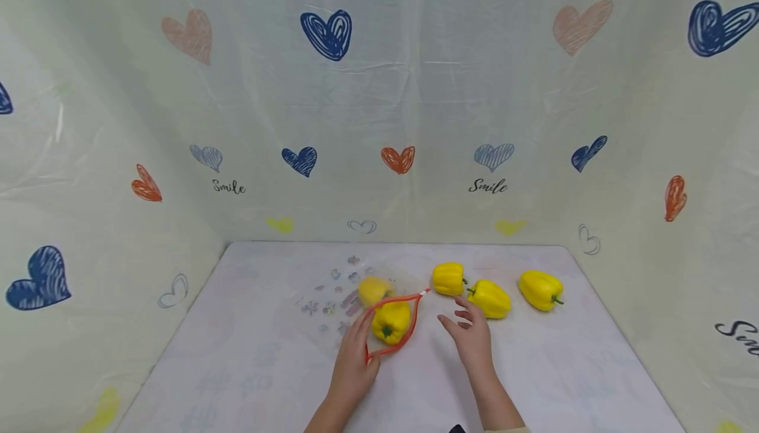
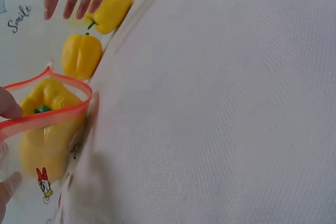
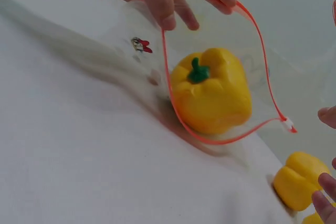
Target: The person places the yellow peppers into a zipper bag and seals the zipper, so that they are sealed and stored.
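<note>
My left hand (image 1: 354,362) holds the red-rimmed mouth of a clear zip bag (image 3: 167,61) at its left side, thumb and fingers on the rim. The mouth gapes wide, with a white slider (image 3: 287,124) at its far corner. Inside sits a yellow bell pepper (image 1: 391,323), green stem facing the opening. A second yellow pepper (image 1: 373,290) shows hazily through the film behind it. My right hand (image 1: 474,341) hovers to the right of the bag, fingers spread and holding nothing. Just beyond its fingers are two yellow peppers, one nearer (image 1: 489,299) and one farther (image 1: 449,279).
Another yellow pepper (image 1: 541,290) lies farther right on the white table (image 1: 267,380). A pale curtain (image 1: 379,103) printed with hearts encloses the table at the back and sides. Small printed figures (image 2: 44,184) decorate the bag.
</note>
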Available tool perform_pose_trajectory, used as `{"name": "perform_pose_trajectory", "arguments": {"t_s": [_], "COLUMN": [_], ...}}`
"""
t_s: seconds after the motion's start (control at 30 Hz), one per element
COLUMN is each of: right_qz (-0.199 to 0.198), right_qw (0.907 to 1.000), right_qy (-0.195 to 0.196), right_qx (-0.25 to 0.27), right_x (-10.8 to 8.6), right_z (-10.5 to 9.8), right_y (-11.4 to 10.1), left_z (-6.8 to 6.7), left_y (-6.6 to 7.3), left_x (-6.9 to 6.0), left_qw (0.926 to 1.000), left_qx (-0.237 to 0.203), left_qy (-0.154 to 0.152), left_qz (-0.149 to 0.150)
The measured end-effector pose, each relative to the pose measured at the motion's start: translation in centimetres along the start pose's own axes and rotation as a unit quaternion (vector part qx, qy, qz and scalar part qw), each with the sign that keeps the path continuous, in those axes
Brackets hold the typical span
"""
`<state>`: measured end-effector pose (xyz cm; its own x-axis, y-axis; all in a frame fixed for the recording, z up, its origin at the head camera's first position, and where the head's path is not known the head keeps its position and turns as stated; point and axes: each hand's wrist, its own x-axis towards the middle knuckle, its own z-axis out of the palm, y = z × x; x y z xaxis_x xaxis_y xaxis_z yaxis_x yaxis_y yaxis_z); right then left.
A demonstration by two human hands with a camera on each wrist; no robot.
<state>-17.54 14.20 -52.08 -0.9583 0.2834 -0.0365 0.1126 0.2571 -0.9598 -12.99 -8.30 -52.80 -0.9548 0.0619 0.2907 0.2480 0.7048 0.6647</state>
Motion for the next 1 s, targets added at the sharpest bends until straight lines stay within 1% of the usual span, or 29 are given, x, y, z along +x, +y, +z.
{"name": "perform_pose_trajectory", "arguments": {"t_s": [0.2,0.3,0.43,0.57,0.7,0.9,1.0], "right_qz": [-0.002,-0.001,-0.008,-0.007,-0.003,0.003,0.005], "right_qw": [0.9998,0.9995,0.9982,0.9963,0.9946,0.9929,0.992], "right_qy": [0.021,0.031,0.059,0.086,0.102,0.108,0.108], "right_qx": [0.004,0.001,0.001,-0.004,-0.017,-0.05,-0.065], "right_x": [0.6,0.7,0.9,1.3,2.0,2.7,3.1], "right_z": [-2.0,-2.8,-3.7,-4.4,-5.0,-5.7,-5.9], "right_y": [0.4,0.5,0.5,0.6,0.8,1.1,1.2], "left_z": [-0.3,-0.5,-0.8,-1.0,-1.2,-1.3,-1.3], "left_y": [-0.2,-0.4,-0.7,-0.8,-1.0,-1.1,-1.1], "left_x": [0.1,0.2,0.3,0.4,0.4,0.4,0.3], "left_qw": [0.9999,0.9999,0.9999,0.9998,0.9997,0.9993,0.9992], "left_qx": [-0.012,-0.009,-0.004,-0.007,-0.006,-0.011,-0.015], "left_qy": [0.003,0.003,0.001,-0.004,-0.003,0.002,0.0], "left_qz": [-0.01,-0.012,-0.015,-0.019,-0.025,-0.036,-0.036]}}
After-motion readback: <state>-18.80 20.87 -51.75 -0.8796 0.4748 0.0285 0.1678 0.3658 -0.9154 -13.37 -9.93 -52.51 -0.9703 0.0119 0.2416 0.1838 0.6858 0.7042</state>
